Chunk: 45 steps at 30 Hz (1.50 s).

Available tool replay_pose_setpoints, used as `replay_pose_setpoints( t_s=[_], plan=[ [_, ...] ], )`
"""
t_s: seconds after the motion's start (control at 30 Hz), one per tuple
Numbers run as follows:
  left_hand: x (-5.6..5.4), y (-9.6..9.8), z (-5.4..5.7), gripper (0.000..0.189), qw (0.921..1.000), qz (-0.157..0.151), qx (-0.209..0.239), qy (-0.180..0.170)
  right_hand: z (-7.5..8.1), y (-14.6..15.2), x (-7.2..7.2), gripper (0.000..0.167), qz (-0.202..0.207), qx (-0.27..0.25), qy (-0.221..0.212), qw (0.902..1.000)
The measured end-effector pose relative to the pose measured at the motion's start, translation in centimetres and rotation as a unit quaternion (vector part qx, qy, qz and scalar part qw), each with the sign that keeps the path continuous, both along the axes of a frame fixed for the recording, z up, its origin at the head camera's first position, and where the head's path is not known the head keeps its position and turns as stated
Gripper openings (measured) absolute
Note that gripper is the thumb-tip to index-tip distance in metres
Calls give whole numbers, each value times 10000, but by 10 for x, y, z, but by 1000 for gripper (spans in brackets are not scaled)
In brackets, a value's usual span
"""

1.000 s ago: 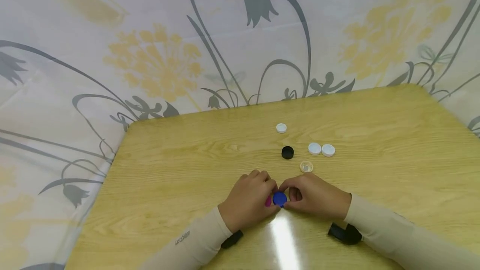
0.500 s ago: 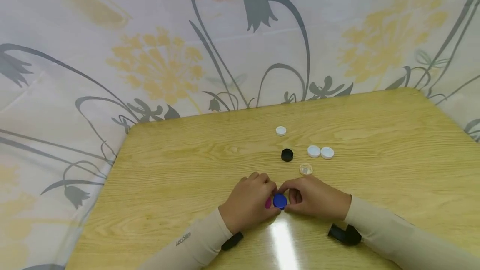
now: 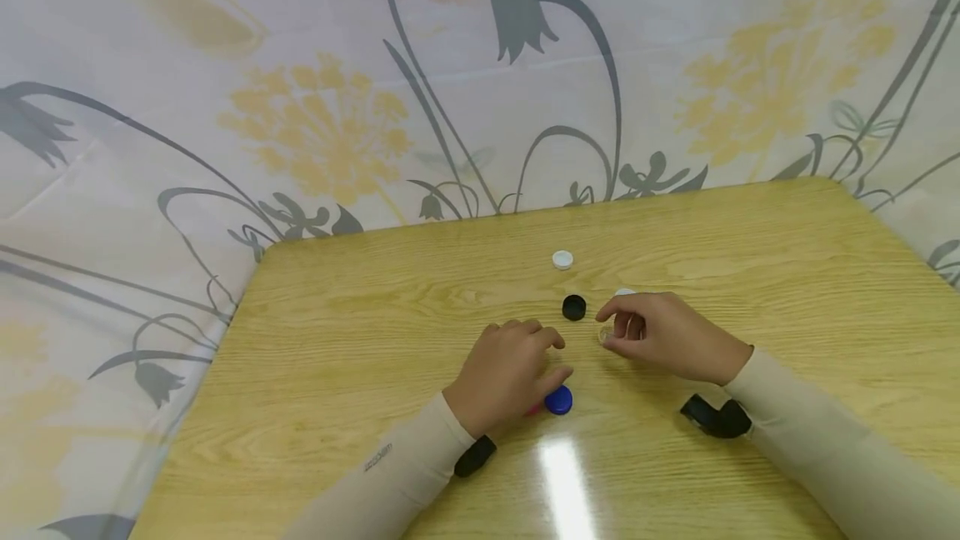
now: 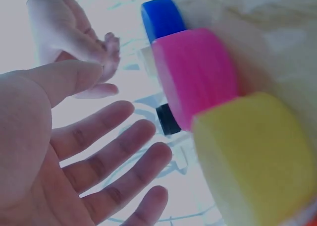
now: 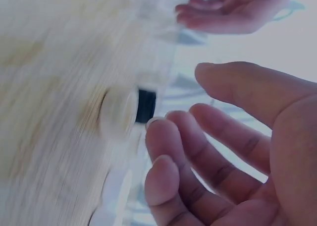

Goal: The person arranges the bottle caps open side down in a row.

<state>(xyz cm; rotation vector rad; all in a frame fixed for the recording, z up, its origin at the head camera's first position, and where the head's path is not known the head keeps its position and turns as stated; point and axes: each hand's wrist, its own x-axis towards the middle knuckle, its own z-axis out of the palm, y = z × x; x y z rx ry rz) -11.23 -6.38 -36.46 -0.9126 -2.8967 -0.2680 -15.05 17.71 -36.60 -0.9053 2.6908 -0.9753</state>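
The black cap (image 3: 573,307) stood on the table (image 3: 360,315) hollow side up, dark inside; beyond it the white cap (image 3: 562,260) lay like a shallow dish, rim upward. The clear cap (image 3: 606,334) lay near the black cap, partly hidden by the right hand (image 3: 663,336), so any contents could not be told.

The right hand's thumb and forefinger curved towards the clear cap with a wide gap between them; in the right wrist view the fingertips seemed apart from it, gripping nothing. The left hand (image 3: 504,377) was empty too, fingers spread and slightly bent, its thumb close by the blue cap (image 3: 558,400).

The head view gave a sliver of the pink cap (image 3: 534,411) under the left hand; the left wrist view showed far more of it, between the blue cap and the yellow cap (image 4: 252,156), with a patch of red (image 4: 311,218) past them. The head view caught one edge of the white pair (image 3: 624,292); the right wrist view showed both, blurred.

The clear cap lay flat, wider than tall, its axis upright. The blue cap lay likewise, round face up.
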Motion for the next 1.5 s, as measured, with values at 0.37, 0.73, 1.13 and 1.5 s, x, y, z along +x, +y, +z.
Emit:
replay_pose_setpoints(
  t_s=[0.37,0.73,1.13,1.5],
  plan=[
    [-5,29,4,33,9985,377,-130,-383,-9,11,-15,40,2,533,-296,9981],
    [-5,44,-2,33,9956,454,-564,-597,-20,6,-17,21,234,319,-39,9992],
    [-4,44,-7,34,9948,440,-498,-765,-24,5,-12,22,185,390,-167,9989],
    [-9,49,-3,27,9980,539,-330,-14,-18,10,-12,19,207,168,34,9996]
  ],
)
